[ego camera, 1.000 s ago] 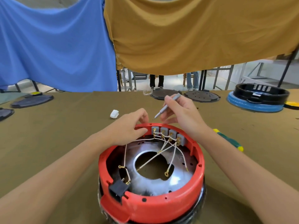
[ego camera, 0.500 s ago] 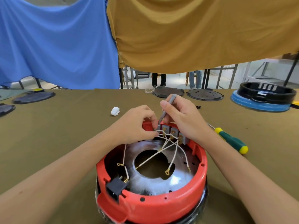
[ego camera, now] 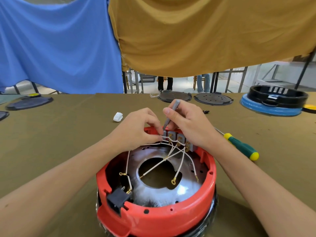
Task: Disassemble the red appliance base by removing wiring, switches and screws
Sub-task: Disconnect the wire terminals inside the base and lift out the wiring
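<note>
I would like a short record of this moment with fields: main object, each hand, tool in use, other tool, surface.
main object: red appliance base, open side up, white wires inside
left hand: fingers pinch a white wire at the grey switch row
right hand: holds a thin grey tool, tip down at the switch row
other tool: green and yellow screwdriver, lying right of the base
surface: table with olive cloth
</note>
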`<control>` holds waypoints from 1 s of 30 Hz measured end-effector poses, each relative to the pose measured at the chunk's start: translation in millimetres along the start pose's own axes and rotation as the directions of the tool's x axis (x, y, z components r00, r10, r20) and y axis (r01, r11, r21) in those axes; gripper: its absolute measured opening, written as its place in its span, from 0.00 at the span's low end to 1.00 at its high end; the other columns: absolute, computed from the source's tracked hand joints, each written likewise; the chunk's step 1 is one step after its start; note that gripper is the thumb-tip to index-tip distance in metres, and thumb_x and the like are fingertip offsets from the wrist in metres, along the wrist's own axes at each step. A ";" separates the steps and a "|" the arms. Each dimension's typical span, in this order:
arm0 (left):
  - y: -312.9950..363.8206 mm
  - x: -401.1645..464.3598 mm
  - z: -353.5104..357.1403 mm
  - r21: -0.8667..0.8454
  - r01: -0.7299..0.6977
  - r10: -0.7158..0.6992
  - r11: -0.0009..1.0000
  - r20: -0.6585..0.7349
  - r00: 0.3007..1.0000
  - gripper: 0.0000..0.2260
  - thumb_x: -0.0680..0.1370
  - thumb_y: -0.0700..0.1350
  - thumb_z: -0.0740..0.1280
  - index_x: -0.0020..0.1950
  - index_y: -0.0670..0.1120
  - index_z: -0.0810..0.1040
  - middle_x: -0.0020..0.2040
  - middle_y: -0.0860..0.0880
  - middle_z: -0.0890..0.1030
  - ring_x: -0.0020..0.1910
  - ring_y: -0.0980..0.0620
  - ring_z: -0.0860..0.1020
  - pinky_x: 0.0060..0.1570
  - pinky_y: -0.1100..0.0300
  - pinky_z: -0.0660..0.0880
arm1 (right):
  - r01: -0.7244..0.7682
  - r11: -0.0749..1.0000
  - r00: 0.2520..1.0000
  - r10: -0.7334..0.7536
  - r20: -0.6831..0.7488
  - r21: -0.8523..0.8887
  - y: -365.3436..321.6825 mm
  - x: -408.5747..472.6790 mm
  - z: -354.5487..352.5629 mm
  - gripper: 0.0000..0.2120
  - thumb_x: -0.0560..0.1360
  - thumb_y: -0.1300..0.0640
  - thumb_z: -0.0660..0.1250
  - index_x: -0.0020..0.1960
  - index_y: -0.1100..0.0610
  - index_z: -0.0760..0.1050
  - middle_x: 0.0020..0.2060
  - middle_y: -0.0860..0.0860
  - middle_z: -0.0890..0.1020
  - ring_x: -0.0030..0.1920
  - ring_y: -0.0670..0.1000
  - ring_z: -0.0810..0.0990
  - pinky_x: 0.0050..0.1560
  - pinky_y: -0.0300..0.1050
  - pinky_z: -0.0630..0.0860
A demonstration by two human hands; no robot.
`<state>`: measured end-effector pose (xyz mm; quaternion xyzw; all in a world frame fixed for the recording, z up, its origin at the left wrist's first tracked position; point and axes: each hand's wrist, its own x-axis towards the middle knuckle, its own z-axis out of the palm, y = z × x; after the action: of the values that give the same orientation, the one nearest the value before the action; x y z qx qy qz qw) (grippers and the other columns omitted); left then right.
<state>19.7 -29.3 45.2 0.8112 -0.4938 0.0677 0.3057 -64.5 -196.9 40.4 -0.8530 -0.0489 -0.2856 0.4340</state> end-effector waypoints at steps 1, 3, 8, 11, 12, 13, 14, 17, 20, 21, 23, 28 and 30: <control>0.4 -0.2 0.0 -0.007 -0.003 0.003 1.000 -0.004 1.000 0.08 0.68 0.47 0.79 0.38 0.58 0.83 0.48 0.55 0.78 0.48 0.60 0.77 0.52 0.67 0.71 | 0.000 1.000 1.000 0.000 -0.004 -0.004 -0.2 -0.1 0.0 0.10 0.81 0.52 0.64 0.45 0.56 0.76 0.33 0.51 0.83 0.37 0.52 0.83 0.47 0.57 0.80; 0.3 -0.5 -0.1 -0.023 -0.001 0.001 1.000 -0.008 1.000 0.08 0.69 0.46 0.79 0.37 0.58 0.83 0.46 0.55 0.78 0.47 0.60 0.78 0.51 0.67 0.71 | 0.006 1.000 1.000 -0.007 -0.010 -0.022 -0.5 -0.5 0.2 0.10 0.81 0.51 0.64 0.45 0.56 0.76 0.33 0.51 0.83 0.36 0.51 0.83 0.46 0.56 0.80; 0.0 0.0 -0.4 -0.050 0.010 -0.010 0.999 -0.003 1.000 0.07 0.69 0.45 0.79 0.36 0.56 0.84 0.43 0.55 0.78 0.43 0.59 0.78 0.48 0.67 0.72 | 0.012 0.999 1.000 -0.013 -0.008 -0.032 -0.2 0.0 0.1 0.10 0.81 0.52 0.64 0.45 0.56 0.76 0.34 0.51 0.83 0.36 0.50 0.83 0.45 0.53 0.80; 0.6 0.0 -0.3 -0.055 0.009 -0.009 0.998 -0.001 1.000 0.05 0.69 0.44 0.79 0.37 0.53 0.85 0.40 0.53 0.79 0.41 0.57 0.79 0.47 0.65 0.73 | 0.018 0.999 1.000 -0.018 -0.008 -0.038 0.6 0.1 0.3 0.10 0.81 0.51 0.64 0.45 0.56 0.76 0.34 0.51 0.83 0.36 0.49 0.82 0.44 0.50 0.80; 0.6 -0.2 -0.2 -0.056 0.007 -0.007 0.998 -0.003 1.000 0.05 0.69 0.44 0.79 0.37 0.52 0.85 0.39 0.52 0.80 0.39 0.56 0.78 0.46 0.65 0.73 | 0.020 0.999 1.000 -0.020 -0.008 -0.036 0.7 0.0 0.3 0.11 0.81 0.51 0.64 0.45 0.56 0.76 0.34 0.51 0.83 0.35 0.49 0.82 0.43 0.49 0.80; 0.7 -0.4 0.1 -0.054 0.004 -0.004 0.999 -0.005 1.000 0.05 0.69 0.43 0.79 0.37 0.51 0.85 0.37 0.52 0.80 0.39 0.56 0.78 0.45 0.66 0.72 | 0.023 0.999 1.000 -0.024 -0.010 -0.033 0.8 0.0 0.3 0.11 0.81 0.51 0.64 0.44 0.57 0.76 0.34 0.52 0.83 0.35 0.49 0.82 0.43 0.49 0.80; 0.6 -0.6 0.3 -0.048 0.001 -0.001 0.999 -0.008 1.000 0.05 0.69 0.43 0.78 0.37 0.51 0.85 0.35 0.52 0.79 0.38 0.57 0.78 0.45 0.66 0.72 | 0.026 0.999 1.000 -0.027 -0.012 -0.032 1.0 0.1 0.3 0.11 0.81 0.51 0.64 0.44 0.57 0.76 0.34 0.52 0.83 0.35 0.48 0.82 0.42 0.48 0.79; 2.7 -1.4 0.7 -0.016 -0.010 0.010 1.000 -0.010 1.000 0.05 0.69 0.41 0.78 0.37 0.49 0.85 0.32 0.54 0.79 0.37 0.56 0.78 0.43 0.68 0.71 | 0.026 0.999 1.000 -0.026 -0.015 -0.037 1.9 0.8 0.5 0.10 0.81 0.51 0.65 0.45 0.56 0.76 0.34 0.52 0.83 0.35 0.49 0.82 0.42 0.48 0.79; 9.4 -2.1 -1.2 0.074 -0.018 0.018 0.997 -0.005 1.000 0.04 0.70 0.42 0.77 0.38 0.49 0.84 0.31 0.54 0.80 0.37 0.55 0.77 0.42 0.69 0.70 | 0.023 0.999 0.999 -0.024 -0.022 -0.040 2.0 0.5 0.5 0.11 0.81 0.51 0.65 0.45 0.57 0.76 0.33 0.52 0.83 0.35 0.50 0.82 0.42 0.50 0.79; 12.4 -2.7 -1.3 0.110 -0.016 0.016 0.994 -0.004 1.000 0.03 0.70 0.42 0.76 0.38 0.49 0.84 0.31 0.54 0.80 0.36 0.54 0.77 0.42 0.68 0.70 | 0.025 0.999 0.999 -0.026 -0.022 -0.044 1.8 0.5 0.7 0.11 0.81 0.51 0.65 0.45 0.57 0.76 0.33 0.51 0.83 0.35 0.49 0.82 0.42 0.49 0.79; 20.0 -4.5 1.5 0.186 -0.005 0.005 0.982 0.004 1.000 0.02 0.72 0.44 0.74 0.40 0.51 0.83 0.31 0.55 0.78 0.36 0.54 0.76 0.42 0.61 0.73 | 0.035 0.998 0.999 -0.036 -0.019 -0.050 1.6 0.9 0.8 0.11 0.81 0.51 0.65 0.45 0.57 0.76 0.33 0.50 0.83 0.34 0.47 0.82 0.41 0.48 0.79; 34.8 -14.1 16.3 0.443 0.059 -0.046 0.895 -0.041 0.998 0.06 0.78 0.49 0.63 0.46 0.53 0.79 0.32 0.54 0.70 0.40 0.48 0.77 0.34 0.57 0.67 | 0.030 0.999 1.000 -0.030 -0.002 -0.032 2.6 1.8 0.7 0.11 0.81 0.51 0.65 0.45 0.57 0.76 0.33 0.47 0.84 0.34 0.45 0.82 0.42 0.47 0.79; 33.9 -17.8 17.6 0.464 0.094 -0.074 0.881 -0.063 0.995 0.06 0.78 0.49 0.62 0.45 0.52 0.78 0.29 0.52 0.69 0.35 0.47 0.74 0.32 0.56 0.65 | 0.025 0.999 1.000 -0.025 0.003 -0.030 3.0 2.0 0.9 0.11 0.81 0.51 0.65 0.45 0.57 0.76 0.33 0.48 0.84 0.34 0.46 0.82 0.42 0.47 0.79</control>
<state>-21.2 -36.7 38.3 0.8799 -0.4208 0.1885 0.1152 -61.5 -198.4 38.9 -0.8592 -0.0556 -0.2908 0.4173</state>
